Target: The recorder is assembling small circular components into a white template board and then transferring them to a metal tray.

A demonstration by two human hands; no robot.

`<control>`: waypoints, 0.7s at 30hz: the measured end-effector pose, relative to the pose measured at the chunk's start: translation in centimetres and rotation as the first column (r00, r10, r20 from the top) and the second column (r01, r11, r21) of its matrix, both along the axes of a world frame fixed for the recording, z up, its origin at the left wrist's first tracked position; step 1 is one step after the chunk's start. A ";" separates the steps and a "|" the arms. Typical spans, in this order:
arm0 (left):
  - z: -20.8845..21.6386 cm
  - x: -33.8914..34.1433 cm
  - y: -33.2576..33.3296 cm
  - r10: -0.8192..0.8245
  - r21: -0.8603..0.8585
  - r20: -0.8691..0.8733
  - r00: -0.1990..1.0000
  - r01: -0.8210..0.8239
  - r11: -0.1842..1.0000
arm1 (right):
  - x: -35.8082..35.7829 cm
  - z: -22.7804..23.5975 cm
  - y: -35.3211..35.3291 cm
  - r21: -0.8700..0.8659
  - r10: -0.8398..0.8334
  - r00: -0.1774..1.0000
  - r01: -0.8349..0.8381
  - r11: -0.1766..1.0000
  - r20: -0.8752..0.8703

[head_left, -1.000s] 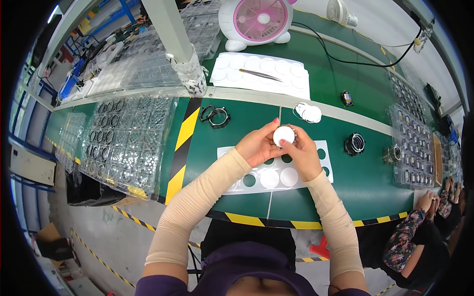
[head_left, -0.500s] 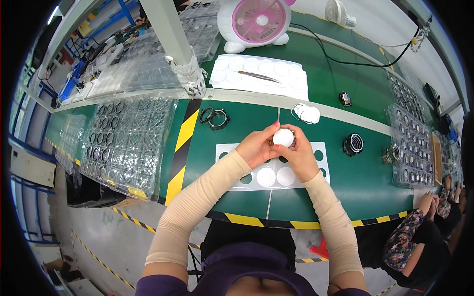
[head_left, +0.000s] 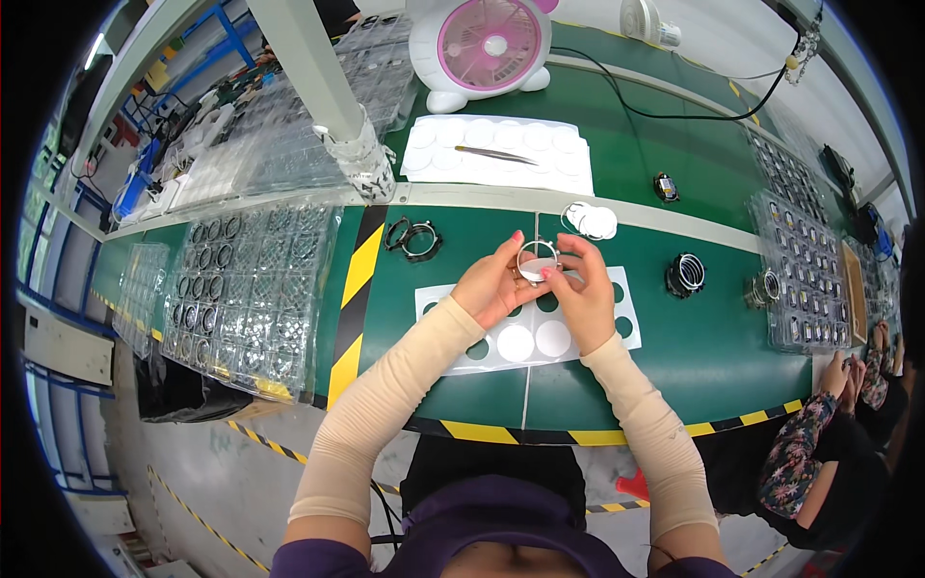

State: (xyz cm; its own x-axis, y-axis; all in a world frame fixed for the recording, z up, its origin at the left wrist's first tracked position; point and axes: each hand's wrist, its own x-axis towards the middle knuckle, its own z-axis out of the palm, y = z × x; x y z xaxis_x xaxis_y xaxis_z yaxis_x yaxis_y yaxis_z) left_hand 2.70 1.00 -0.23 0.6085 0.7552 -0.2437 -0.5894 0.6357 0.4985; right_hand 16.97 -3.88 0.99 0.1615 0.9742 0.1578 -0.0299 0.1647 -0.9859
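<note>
Between my hands, above a white sheet [head_left: 453, 364], is a shiny ring-shaped metal case [head_left: 525, 249], much like a watch case. My left hand [head_left: 488, 289] grips its left side between thumb and fingers. Across the lower half of the ring shows a white round disc [head_left: 538, 271], which seems tilted or partly lifted. My right hand [head_left: 588, 301] is closed at the right side, thumb tip at the disc's edge and fingers bent near the ring. The sheet below has round cut-outs showing green, and a few white circles [head_left: 515, 343] remain in it.
Loose white discs [head_left: 597, 223] lie beyond my hands. Dark rings [head_left: 420, 241] sit at left, stacked rings [head_left: 686, 275] at right. Tweezers [head_left: 496, 154] rest on another white sheet [head_left: 424, 173] before a pink-and-white fan [head_left: 491, 46]. Clear trays [head_left: 255, 279] flank the bench; a co-worker's arm [head_left: 795, 462] is at right.
Half a second ago a full white disc covered the ring's face. Now the ring's upper half shows open, and the white lies only across its lower part. My right thumb has moved up.
</note>
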 end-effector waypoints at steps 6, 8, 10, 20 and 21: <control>-0.9 0.0 0.2 0.015 -0.011 0.258 0.966 -0.012 1.000 | 0.7 -0.7 0.6 0.441 -0.244 0.847 0.012 0.897 0.472; -0.5 0.2 -0.1 0.018 -0.023 0.231 0.973 -0.013 1.000 | 1.0 -1.2 1.1 0.458 -0.248 0.867 0.026 0.888 0.432; -0.4 0.5 -0.2 0.014 -0.033 0.207 0.978 -0.007 0.999 | 2.1 -1.5 2.2 0.402 -0.291 0.898 0.145 0.904 0.330; -0.4 1.0 -0.5 -0.051 0.011 0.126 0.991 0.050 0.999 | 6.0 -2.7 7.2 0.303 -0.382 0.330 0.265 0.915 0.864; -0.3 0.9 -0.6 -0.057 0.025 0.124 0.991 0.054 0.998 | 5.2 -2.2 6.9 0.297 -0.362 0.236 0.271 0.916 0.902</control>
State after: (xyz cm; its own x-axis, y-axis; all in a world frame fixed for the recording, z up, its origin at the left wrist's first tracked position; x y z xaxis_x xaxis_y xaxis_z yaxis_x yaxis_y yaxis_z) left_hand 3.56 0.43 -0.55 0.6741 0.7239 -0.1469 -0.6122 0.6589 0.4371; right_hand 22.18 3.01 -1.22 0.1546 0.8609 0.4847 0.9576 -0.0100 -0.2878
